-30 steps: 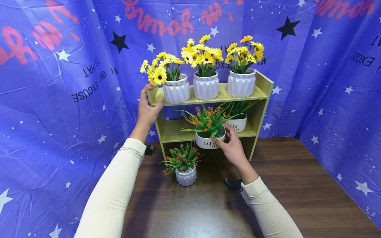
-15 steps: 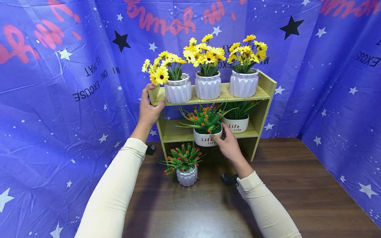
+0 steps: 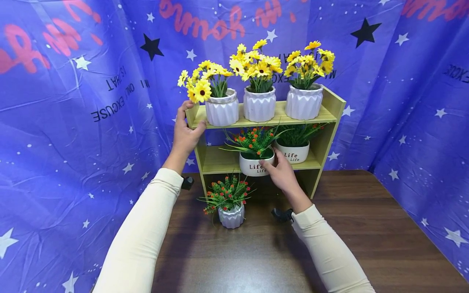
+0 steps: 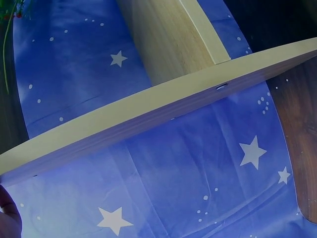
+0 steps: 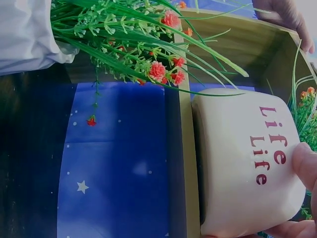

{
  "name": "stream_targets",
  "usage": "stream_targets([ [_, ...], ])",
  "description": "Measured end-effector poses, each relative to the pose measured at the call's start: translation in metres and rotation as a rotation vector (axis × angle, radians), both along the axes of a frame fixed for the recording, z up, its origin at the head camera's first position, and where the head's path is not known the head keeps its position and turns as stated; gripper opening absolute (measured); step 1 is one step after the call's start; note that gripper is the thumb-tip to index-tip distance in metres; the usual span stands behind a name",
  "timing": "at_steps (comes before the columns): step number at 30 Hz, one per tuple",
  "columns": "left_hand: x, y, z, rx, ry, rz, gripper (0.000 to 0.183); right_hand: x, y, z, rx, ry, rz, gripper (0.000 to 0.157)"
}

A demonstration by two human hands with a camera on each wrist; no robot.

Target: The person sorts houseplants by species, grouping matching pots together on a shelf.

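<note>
My right hand (image 3: 283, 171) pinches the rim of a white oval flowerpot (image 3: 253, 166) marked "Life", with orange flowers and long green leaves, thumb on its front. The flowerpot is at the front of the middle board of a wooden shelf (image 3: 220, 160); in the right wrist view the flowerpot (image 5: 242, 193) is just above the board's edge (image 5: 190, 198), and whether they touch I cannot tell. My left hand (image 3: 187, 132) grips the shelf's upper left corner, thumb in front and fingers behind. The left wrist view shows mostly the shelf's side panel (image 4: 163, 101).
Several white fluted pots with yellow flowers (image 3: 258, 106) line the top board. A second "Life" pot (image 3: 293, 152) stands at the right of the middle board. On the brown table (image 3: 234, 260), a fluted pot with red flowers (image 3: 231, 215) stands before the shelf's left side.
My right hand has moved the oval flowerpot back and slightly up to the middle board, first leftward. The left hand keeps its grip on the shelf. The head view has shifted slightly.
</note>
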State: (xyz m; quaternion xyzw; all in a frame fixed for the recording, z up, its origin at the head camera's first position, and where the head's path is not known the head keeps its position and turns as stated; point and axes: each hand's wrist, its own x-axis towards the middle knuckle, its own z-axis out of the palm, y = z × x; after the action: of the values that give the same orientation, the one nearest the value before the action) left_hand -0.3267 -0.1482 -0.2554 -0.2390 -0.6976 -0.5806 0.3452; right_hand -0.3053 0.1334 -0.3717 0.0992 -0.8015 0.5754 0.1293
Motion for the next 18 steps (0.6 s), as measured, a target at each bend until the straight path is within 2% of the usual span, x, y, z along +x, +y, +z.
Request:
stream_targets([
  [7, -0.001, 0.001, 0.0, 0.003, 0.012, -0.01, 0.05, -0.006, -0.001, 0.001, -0.005, 0.011, 0.004, 0.069],
  [13, -0.001, 0.002, -0.001, -0.007, 0.053, -0.005, 0.051, -0.015, -0.001, 0.002, 0.055, 0.03, -0.022, 0.071],
  [18, 0.0, 0.002, 0.0, -0.005, 0.052, -0.01, 0.05, -0.022, -0.004, 0.002, 0.066, 0.043, -0.006, 0.065],
])
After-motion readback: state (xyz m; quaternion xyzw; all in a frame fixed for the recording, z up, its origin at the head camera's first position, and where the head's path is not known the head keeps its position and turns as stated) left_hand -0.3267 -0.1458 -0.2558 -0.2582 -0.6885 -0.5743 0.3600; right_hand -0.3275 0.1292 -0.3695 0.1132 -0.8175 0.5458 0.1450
